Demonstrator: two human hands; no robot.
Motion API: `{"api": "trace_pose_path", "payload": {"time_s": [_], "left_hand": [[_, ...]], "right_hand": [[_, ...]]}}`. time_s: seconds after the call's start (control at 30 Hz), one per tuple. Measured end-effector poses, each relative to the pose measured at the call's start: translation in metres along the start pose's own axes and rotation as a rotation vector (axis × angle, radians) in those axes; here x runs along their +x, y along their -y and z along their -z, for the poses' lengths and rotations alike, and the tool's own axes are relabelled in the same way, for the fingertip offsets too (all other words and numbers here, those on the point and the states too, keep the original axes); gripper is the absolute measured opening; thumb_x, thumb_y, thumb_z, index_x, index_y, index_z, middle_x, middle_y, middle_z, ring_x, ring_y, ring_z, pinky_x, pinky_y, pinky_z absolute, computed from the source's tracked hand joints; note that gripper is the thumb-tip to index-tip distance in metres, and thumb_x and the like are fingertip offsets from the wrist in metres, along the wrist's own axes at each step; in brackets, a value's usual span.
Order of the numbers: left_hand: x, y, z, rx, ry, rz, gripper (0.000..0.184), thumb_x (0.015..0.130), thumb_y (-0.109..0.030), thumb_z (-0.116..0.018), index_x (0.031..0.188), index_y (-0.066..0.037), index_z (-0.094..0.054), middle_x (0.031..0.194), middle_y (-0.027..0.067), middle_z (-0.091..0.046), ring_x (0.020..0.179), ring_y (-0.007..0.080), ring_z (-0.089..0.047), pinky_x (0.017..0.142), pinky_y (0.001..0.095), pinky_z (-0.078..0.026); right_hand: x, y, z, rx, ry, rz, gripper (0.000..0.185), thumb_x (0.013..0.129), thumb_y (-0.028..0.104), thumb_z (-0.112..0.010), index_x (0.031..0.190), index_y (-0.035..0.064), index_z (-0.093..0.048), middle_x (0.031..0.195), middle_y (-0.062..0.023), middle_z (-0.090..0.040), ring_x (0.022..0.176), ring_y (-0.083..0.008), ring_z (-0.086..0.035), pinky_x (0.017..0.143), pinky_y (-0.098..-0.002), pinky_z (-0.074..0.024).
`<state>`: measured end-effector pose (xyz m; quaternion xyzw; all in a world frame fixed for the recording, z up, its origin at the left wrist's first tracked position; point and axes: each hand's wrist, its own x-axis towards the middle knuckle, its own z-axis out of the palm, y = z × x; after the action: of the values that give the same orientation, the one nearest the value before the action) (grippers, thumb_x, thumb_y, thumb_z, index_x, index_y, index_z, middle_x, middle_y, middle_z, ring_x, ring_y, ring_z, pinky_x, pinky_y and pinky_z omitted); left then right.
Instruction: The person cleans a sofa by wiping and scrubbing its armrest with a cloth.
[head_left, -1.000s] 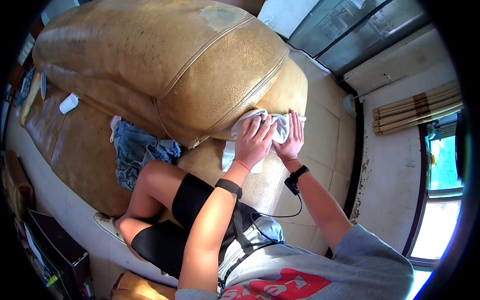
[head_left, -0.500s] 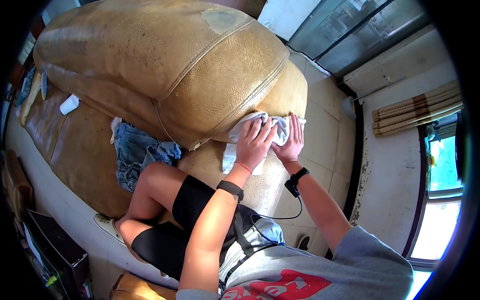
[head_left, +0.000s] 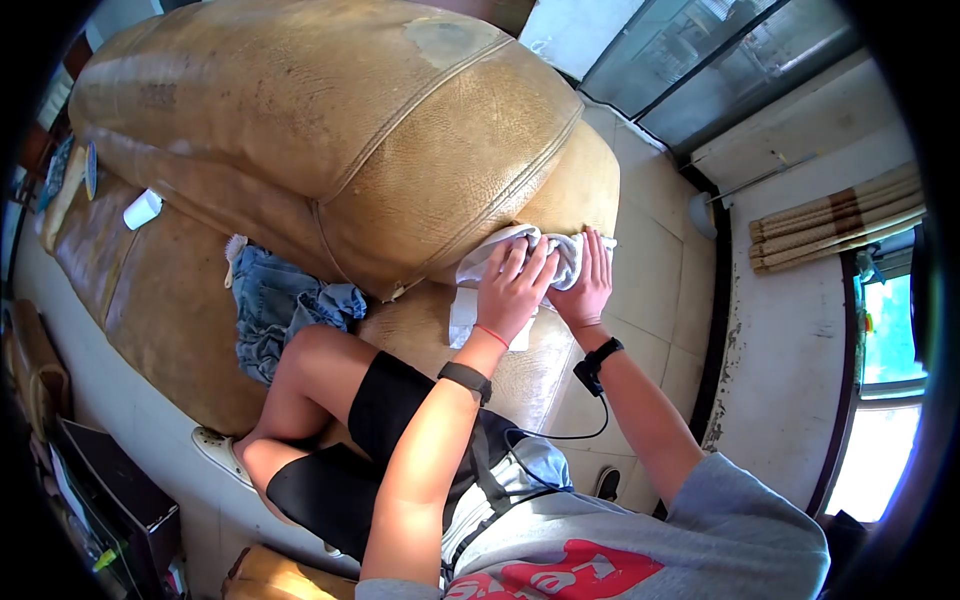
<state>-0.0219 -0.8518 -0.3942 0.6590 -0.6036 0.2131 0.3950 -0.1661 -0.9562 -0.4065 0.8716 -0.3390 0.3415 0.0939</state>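
A whitish-grey cloth (head_left: 568, 258) is pressed against the end of the tan leather sofa's armrest (head_left: 470, 150). My left hand (head_left: 512, 290) lies on its left part, fingers bent and gripping the fabric. Beside it, my right hand (head_left: 584, 285) rests on the right end of the cloth with its fingers stretched out and lying flat. The cloth's underside is hidden. Below my left hand, a white sheet or wipe (head_left: 462, 318) lies on the sofa seat, partly covered by my wrist.
Crumpled blue denim (head_left: 285, 300) lies on the seat near my knee, with a pale-handled brush (head_left: 234, 250) beside it. Farther left is a white cup (head_left: 143, 209) on its side. A tiled floor (head_left: 650, 270), wall and window are to the right. A cable hangs from my right wristband.
The whole view has shifted slightly. My left fingers sit a little differently on the cloth; both hands stay at about the same spot on the armrest.
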Motion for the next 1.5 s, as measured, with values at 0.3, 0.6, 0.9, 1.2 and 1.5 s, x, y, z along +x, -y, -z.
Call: {"api": "trace_pose_path", "payload": {"time_s": [0.3,0.6,0.9,1.2,1.5], "left_hand": [[-0.001,0.001,-0.001,0.018,0.008,-0.004,0.028,0.092,-0.018,-0.065,0.119,-0.014,-0.073,0.134,0.0046,-0.067,0.122,0.0270,-0.061,0.112,0.0467,-0.048],[0.000,0.001,-0.001,0.015,-0.004,-0.005,0.028,0.091,-0.019,-0.065,0.118,-0.015,-0.074,0.134,0.0036,-0.068,0.121,0.0266,-0.061,0.109,0.0463,-0.049],[0.001,0.001,-0.001,0.026,-0.023,0.005,0.029,0.088,-0.019,-0.067,0.116,-0.017,-0.076,0.135,0.0017,-0.069,0.119,0.0263,-0.062,0.106,0.0454,-0.050],[0.001,0.004,-0.001,0.032,-0.039,-0.009,0.031,0.086,-0.019,-0.067,0.116,-0.018,-0.075,0.137,0.0014,-0.068,0.116,0.0259,-0.063,0.107,0.0454,-0.049],[0.002,0.005,0.000,-0.002,-0.024,-0.016,0.029,0.089,-0.019,-0.066,0.116,-0.017,-0.077,0.134,0.0021,-0.069,0.112,0.0258,-0.062,0.105,0.0456,-0.049]], "right_hand": [[0.001,0.001,0.000,0.002,0.003,-0.007,0.085,0.077,0.041,-0.087,0.142,-0.0037,-0.056,0.149,-0.0223,-0.060,0.140,-0.0382,-0.057,0.120,-0.0505,-0.0419],[0.000,0.001,0.000,-0.001,0.010,-0.010,0.085,0.077,0.041,-0.086,0.142,-0.0036,-0.056,0.150,-0.0224,-0.059,0.141,-0.0383,-0.056,0.121,-0.0502,-0.0413],[0.000,-0.001,-0.001,-0.007,0.000,0.008,0.091,0.078,0.049,-0.084,0.145,-0.0044,-0.053,0.151,-0.0229,-0.058,0.141,-0.0389,-0.056,0.121,-0.0504,-0.0411],[-0.006,-0.006,-0.007,0.024,0.019,-0.012,0.096,0.077,0.051,-0.085,0.148,-0.0043,-0.052,0.154,-0.0227,-0.055,0.143,-0.0410,-0.052,0.121,-0.0524,-0.0398],[-0.006,-0.007,-0.002,0.040,0.035,0.015,0.094,0.082,0.055,-0.079,0.148,-0.0054,-0.051,0.154,-0.0243,-0.055,0.143,-0.0431,-0.052,0.120,-0.0530,-0.0405]]}}
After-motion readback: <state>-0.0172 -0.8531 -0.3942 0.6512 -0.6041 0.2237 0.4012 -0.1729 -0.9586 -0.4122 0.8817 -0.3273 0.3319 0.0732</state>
